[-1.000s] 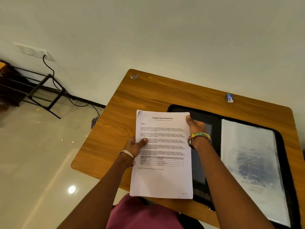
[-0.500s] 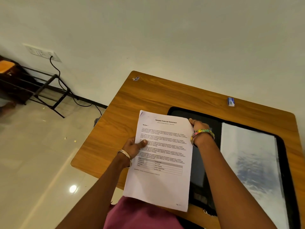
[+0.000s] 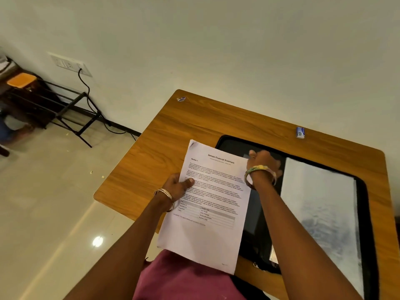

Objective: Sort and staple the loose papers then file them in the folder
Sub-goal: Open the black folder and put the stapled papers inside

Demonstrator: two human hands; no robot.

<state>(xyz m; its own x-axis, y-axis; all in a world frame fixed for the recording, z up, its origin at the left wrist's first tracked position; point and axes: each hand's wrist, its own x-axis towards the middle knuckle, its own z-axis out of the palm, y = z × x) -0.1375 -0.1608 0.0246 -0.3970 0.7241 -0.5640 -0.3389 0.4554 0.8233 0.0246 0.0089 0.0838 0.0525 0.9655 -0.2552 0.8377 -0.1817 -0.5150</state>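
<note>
A stapled-looking set of white printed papers point(image 3: 207, 230), headed "Sample Financial Statement", is held tilted over the near edge of the wooden table point(image 3: 173, 131). My left hand point(image 3: 178, 186) grips its left edge with the thumb on top. My right hand point(image 3: 263, 162) is blurred at the papers' upper right corner, over the dark left panel of the open black folder point(image 3: 255, 211). Its fingers are mostly hidden, so I cannot tell whether it holds the papers. The folder's right half carries clear plastic sleeves point(image 3: 320, 202).
A small blue and white box point(image 3: 300, 132) lies near the table's far edge, by the white wall. A round sticker point(image 3: 180, 99) marks the far left corner. On the floor at left stand a black metal rack point(image 3: 65, 109) and a cable from a wall socket point(image 3: 69, 63).
The papers have tilted, their lower end swinging toward me and to the right. My right hand has slid from the top right corner out over the folder. The view has shifted.
</note>
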